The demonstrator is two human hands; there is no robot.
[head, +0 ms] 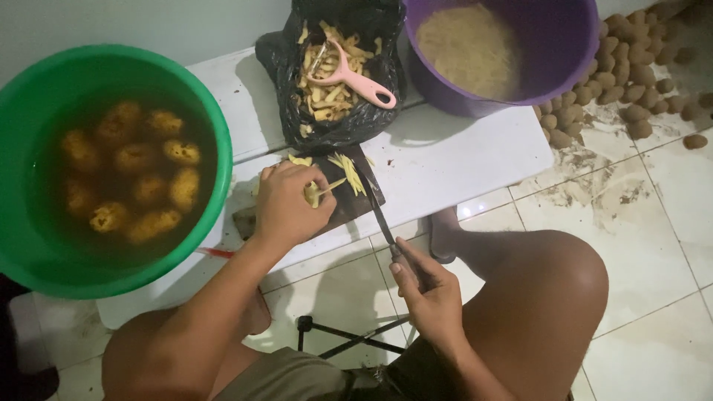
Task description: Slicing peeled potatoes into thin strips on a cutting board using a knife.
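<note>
Left hand (286,204) pins a pale potato piece (312,193) on the dark board (349,204); right hand (427,289) grips a slim knife (380,215).

**Person's body, head view**

Both arms bare from the frame edge down: no sleeves, no watch, no bands or rings that show. Left hand (286,204) and right hand (425,291) ungloved, nails short. Both legs bare at thigh and knee, one on each side of the black folding stool frame (342,338). One bare foot (444,236) shows just beyond that stool frame, no shoe or sock. Dark olive-grey shorts (297,379) sit on the near side of the stool frame, fabric creased. Light too dim to tell seams or pockets.
</note>
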